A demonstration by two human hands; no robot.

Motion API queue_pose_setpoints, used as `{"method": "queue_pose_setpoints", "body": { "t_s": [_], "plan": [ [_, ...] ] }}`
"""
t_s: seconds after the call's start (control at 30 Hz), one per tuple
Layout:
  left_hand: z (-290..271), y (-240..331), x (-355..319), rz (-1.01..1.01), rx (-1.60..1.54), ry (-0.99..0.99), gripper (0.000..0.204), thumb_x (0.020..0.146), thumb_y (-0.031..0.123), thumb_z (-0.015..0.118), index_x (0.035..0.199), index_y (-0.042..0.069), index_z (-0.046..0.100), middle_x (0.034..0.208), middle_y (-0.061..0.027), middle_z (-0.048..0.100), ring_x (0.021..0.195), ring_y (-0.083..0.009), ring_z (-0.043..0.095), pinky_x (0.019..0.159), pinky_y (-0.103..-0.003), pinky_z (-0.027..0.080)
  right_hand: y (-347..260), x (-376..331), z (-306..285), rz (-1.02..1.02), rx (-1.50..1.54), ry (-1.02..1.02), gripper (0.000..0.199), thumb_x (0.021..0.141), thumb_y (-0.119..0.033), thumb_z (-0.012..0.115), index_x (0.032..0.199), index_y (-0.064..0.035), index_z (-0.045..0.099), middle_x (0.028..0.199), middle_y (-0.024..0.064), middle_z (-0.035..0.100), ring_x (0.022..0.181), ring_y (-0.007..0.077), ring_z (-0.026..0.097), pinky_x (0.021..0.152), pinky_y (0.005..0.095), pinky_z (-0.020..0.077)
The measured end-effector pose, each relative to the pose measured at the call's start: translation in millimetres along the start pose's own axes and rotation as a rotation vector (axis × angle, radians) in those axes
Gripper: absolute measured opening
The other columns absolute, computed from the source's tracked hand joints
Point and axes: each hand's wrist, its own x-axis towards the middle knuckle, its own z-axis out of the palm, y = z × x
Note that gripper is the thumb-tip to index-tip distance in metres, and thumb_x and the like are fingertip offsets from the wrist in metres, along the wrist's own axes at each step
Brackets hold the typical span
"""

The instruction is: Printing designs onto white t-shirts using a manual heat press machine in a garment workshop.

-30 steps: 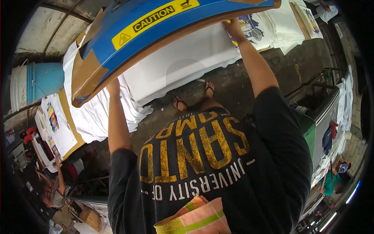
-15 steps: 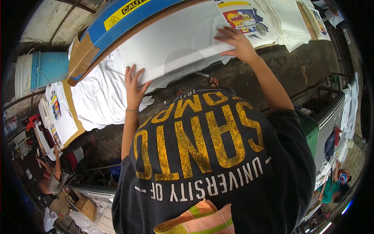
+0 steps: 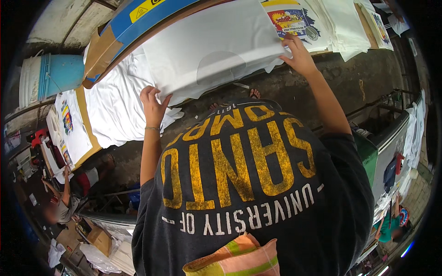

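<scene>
A smooth white sheet (image 3: 177, 57) lies across the work surface in front of me, partly under the edge of a blue press-like machine (image 3: 159, 23). A grey half-round patch (image 3: 221, 68) shows near its front edge. At the sheet's near left corner my left hand (image 3: 154, 105) has its fingers curled in, thumb apart, gripping the edge. My right hand (image 3: 299, 57) pinches the right edge, beside a white shirt with a colourful print (image 3: 294, 23). Rumpled white cloth (image 3: 113, 103) spreads left of the sheet.
Brown cardboard (image 3: 102, 54) covers the machine's left corner. A blue bucket (image 3: 64, 73) lies at the left, beyond another printed white shirt (image 3: 76, 131). Stacked white shirts (image 3: 338, 27) hang over the far right edge. A dark table (image 3: 391, 138) stands at right; other people work at both sides.
Both hands have shifted outward along the sheet, and their spread fingers have drawn in at its edges. The view has moved slightly.
</scene>
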Motion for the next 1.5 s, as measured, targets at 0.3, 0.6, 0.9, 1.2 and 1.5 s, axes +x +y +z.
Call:
{"method": "queue_pose_setpoints", "body": {
  "t_s": [0.3,0.6,0.9,1.2,1.5],
  "plan": [
    [-52.1,-43.1,19.6,-0.066,-0.229,-0.361,0.015,0.074,0.0,0.072,0.087,0.004,0.064,0.09,-0.008,0.064,0.078,-0.0182,0.061,0.069,-0.028,0.048,3.0,26.5,-45.2,0.182,0.322,-0.26,0.018,0.08,-0.014,0.068,0.094,-0.0016,0.067,0.084,0.0074,0.064,0.082,0.0182,0.06,0.073,0.0311,0.0475],
    [24.9,-199.8,204.6,-0.199,-0.045,-0.164,0.012,0.093,0.009,0.049,0.101,0.003,0.057,0.094,-0.0059,0.063,0.078,-0.0136,0.056,0.071,-0.029,0.046,50.0,244.9,11.0,0.339,0.766,0.076,0.02,0.092,-0.014,0.052,0.106,-0.0019,0.06,0.085,0.0048,0.064,0.065,0.0083,0.056,0.053,0.022,0.0412],
    [102.1,-281.6,204.1,-0.636,0.115,-0.527,0.019,0.095,0.015,0.046,0.107,0.004,0.055,0.1,-0.006,0.061,0.084,-0.0149,0.056,0.075,-0.03,0.047,80.5,246.9,33.5,0.333,0.788,-0.091,0.026,0.091,-0.014,0.049,0.111,-0.002,0.06,0.096,0.0074,0.063,0.08,0.0132,0.061,0.064,0.0248,0.045],
    [119.5,-299.4,192.5,-0.752,0.009,-0.552,0.026,0.097,0.022,0.043,0.114,0.006,0.052,0.106,-0.0061,0.06,0.09,-0.0162,0.056,0.079,-0.031,0.047,97.6,157.4,44.4,0.543,1.037,-0.198,0.033,0.092,-0.023,0.048,0.117,-0.0028,0.056,0.104,0.0086,0.061,0.087,0.0148,0.06,0.071,0.0267,0.0451],
    [123.0,-292.9,179.4,-0.855,-0.279,-0.48,0.033,0.098,0.029,0.039,0.121,0.007,0.05,0.112,-0.0062,0.058,0.096,-0.0175,0.056,0.083,-0.032,0.048,106.3,147.1,46.5,0.595,1.129,-0.205,0.042,0.093,-0.033,0.046,0.123,-0.0035,0.053,0.112,0.0098,0.059,0.094,0.0163,0.059,0.078,0.0285,0.0453]
  ]
}}
